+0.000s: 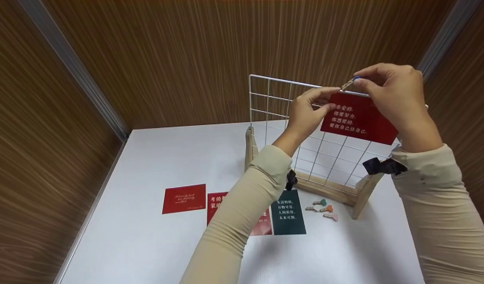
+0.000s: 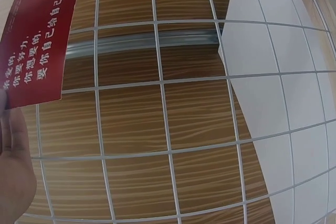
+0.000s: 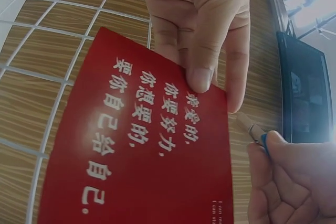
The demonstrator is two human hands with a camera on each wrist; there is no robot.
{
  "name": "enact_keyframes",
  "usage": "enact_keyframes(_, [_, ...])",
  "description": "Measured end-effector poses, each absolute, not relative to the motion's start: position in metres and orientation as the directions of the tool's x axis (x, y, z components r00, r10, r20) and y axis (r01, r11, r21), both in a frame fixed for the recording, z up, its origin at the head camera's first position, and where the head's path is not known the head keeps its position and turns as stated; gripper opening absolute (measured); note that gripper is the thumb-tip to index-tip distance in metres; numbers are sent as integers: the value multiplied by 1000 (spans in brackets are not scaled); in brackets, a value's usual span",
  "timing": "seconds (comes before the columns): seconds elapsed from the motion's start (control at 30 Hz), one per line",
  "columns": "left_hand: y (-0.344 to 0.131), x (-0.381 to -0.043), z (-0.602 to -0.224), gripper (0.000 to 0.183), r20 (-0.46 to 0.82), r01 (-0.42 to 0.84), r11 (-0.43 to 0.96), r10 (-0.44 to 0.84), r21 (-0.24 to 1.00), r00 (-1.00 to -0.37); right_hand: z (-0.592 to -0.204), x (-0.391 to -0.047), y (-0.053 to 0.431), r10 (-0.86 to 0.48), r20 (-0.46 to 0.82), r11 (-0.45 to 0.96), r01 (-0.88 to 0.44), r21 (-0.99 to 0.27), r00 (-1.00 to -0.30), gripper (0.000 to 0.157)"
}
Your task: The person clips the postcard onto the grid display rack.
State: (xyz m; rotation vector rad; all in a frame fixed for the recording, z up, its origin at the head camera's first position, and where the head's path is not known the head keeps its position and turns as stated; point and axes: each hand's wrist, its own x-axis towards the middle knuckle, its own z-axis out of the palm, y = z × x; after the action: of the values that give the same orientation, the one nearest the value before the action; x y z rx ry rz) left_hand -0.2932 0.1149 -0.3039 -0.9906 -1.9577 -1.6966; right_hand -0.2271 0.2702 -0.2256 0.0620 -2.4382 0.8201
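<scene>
My left hand pinches the upper left corner of a red card between thumb and fingers, with white lettering facing me. The card lies against the top of a white wire grid. My right hand pinches a small wooden clip by its blue end, its tip close to the card's top edge and the left fingertips. In the right wrist view the clip points at the card's edge, beside the left index finger. The left wrist view shows the card in front of the grid wires.
Wooden feet hold the grid upright on a white table. Several small clips with coloured ends lie near the right foot. A red card, a dark green card and other cards partly behind my left sleeve lie left of them.
</scene>
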Motion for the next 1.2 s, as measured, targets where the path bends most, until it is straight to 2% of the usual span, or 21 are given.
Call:
enact_keyframes(0.43, [121, -293, -305, 31, 685, 709, 140, 185, 691, -704, -221, -228, 262, 103, 464, 871, -146, -469, -880, 25])
enact_keyframes(0.8, [123, -292, -307, 30, 728, 739, 136, 128, 659, -673, -217, -232, 259, 80, 431, 883, -137, -449, -899, 23])
enact_keyframes(1.2, [124, -294, -310, 29, 746, 751, 202, 120, 628, -656, -223, -236, 256, 73, 389, 890, -116, -442, -918, 25])
